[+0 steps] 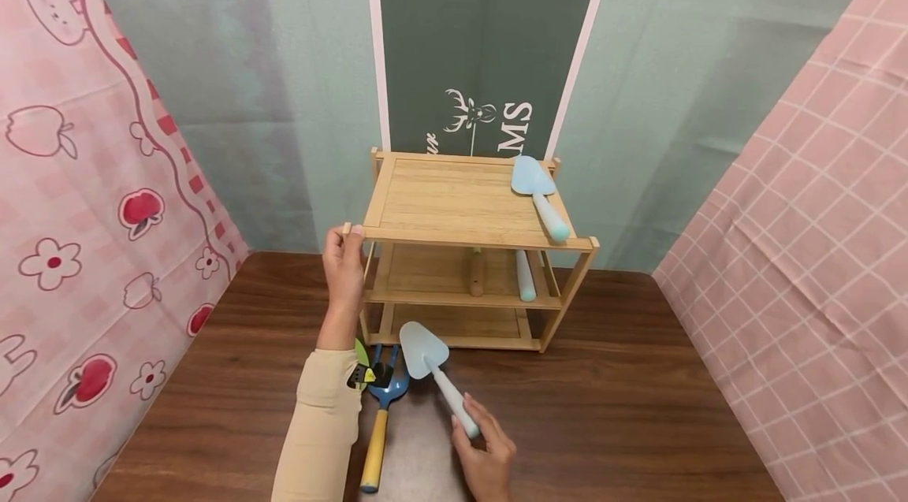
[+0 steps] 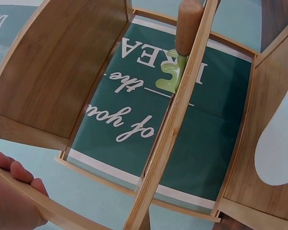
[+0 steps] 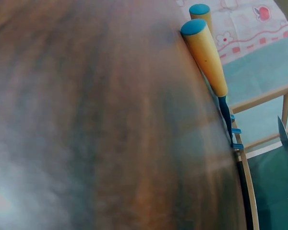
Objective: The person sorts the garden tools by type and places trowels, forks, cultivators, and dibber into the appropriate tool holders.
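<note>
Right grip (image 1: 485,451) pinches the pale handle of a light-blue trowel (image 1: 424,352), its blade pointing toward the front of a wooden rack (image 1: 447,198). Left grip (image 1: 344,269) clasps the rack's upper front-left corner. Beside the trowel, a yellow-handled blue fork (image 1: 381,423) lies on the table (image 1: 603,407); another trowel (image 1: 532,176) rests on the top shelf.

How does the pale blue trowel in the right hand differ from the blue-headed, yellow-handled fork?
The pale blue trowel has one solid, broad blade; the blue-headed, yellow-handled fork splits into prongs. The trowel's handle is whitish, the fork's yellow. The right hand holds the trowel, while the fork lies on the brown wood-grain table. Both have bluish heads turned toward the three-tier wooden rack.
</note>
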The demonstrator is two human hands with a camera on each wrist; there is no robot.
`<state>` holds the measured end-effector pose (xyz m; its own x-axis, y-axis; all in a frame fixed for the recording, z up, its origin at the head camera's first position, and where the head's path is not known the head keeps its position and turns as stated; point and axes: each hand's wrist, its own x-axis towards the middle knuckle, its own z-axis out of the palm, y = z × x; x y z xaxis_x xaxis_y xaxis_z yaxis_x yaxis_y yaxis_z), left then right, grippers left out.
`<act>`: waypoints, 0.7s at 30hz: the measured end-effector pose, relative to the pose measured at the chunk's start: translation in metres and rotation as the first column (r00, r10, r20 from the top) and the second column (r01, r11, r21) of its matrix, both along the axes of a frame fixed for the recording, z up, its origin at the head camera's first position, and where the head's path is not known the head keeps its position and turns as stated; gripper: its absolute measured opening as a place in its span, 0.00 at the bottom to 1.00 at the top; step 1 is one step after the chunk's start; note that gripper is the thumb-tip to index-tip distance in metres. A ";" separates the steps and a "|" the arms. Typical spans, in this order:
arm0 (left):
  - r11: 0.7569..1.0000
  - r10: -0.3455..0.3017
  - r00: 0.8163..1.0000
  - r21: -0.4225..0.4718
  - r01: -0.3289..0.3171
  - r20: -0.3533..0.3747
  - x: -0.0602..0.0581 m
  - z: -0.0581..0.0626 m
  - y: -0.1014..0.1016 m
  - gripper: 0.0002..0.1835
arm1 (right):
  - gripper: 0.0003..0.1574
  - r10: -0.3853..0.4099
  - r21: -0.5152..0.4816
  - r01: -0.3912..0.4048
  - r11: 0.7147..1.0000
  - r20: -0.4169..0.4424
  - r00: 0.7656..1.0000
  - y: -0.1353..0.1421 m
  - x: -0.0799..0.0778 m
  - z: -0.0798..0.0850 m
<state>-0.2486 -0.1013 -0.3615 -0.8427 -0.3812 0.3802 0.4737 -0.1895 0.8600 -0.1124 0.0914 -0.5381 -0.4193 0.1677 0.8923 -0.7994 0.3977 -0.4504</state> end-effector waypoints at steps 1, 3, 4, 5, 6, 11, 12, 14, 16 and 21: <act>1.000 -0.002 1.000 -0.001 0.002 0.000 0.000 0.000 0.000 0.05 | 0.23 -0.003 -0.004 0.003 1.000 -0.002 1.000 0.000 0.000 0.001; 1.000 -0.004 1.000 -0.003 0.004 -0.001 0.000 -0.001 0.000 0.05 | 0.24 -0.004 -0.012 0.004 1.000 0.003 1.000 0.001 -0.002 -0.002; 1.000 -0.005 1.000 -0.004 0.005 -0.002 -0.001 -0.001 0.000 0.05 | 0.23 -0.004 -0.015 0.004 1.000 0.007 1.000 0.001 -0.003 -0.005; 1.000 -0.006 1.000 -0.005 0.006 -0.003 -0.001 -0.001 0.000 0.05 | 0.23 -0.002 -0.016 0.002 1.000 0.007 1.000 0.002 -0.004 -0.009; 1.000 -0.007 1.000 -0.006 0.007 -0.004 -0.001 -0.001 0.000 0.05 | 0.22 0.003 -0.019 -0.003 1.000 0.006 1.000 0.003 -0.006 -0.012; 1.000 -0.007 1.000 -0.004 0.007 -0.008 -0.001 -0.001 -0.001 0.05 | 0.18 0.043 -0.056 -0.046 0.997 -0.058 0.997 0.006 -0.012 -0.018; 1.000 -0.005 1.000 -0.004 0.005 -0.007 -0.001 -0.001 -0.001 0.05 | 0.18 0.050 -0.065 -0.055 0.996 -0.072 0.996 0.007 -0.012 -0.016; 1.000 -0.004 1.000 -0.003 0.004 -0.006 -0.001 -0.001 -0.001 0.04 | 0.17 0.063 -0.082 -0.070 0.994 -0.089 0.994 0.008 -0.015 -0.010; 1.000 -0.003 1.000 -0.001 0.003 -0.003 -0.001 -0.001 0.000 0.04 | 0.17 0.078 -0.094 -0.087 0.992 -0.097 0.992 0.009 -0.016 -0.001; 1.000 0.005 1.000 -0.002 -0.005 0.004 -0.002 -0.001 0.000 0.05 | 0.15 0.113 -0.092 -0.126 0.988 -0.138 0.984 0.008 -0.017 0.027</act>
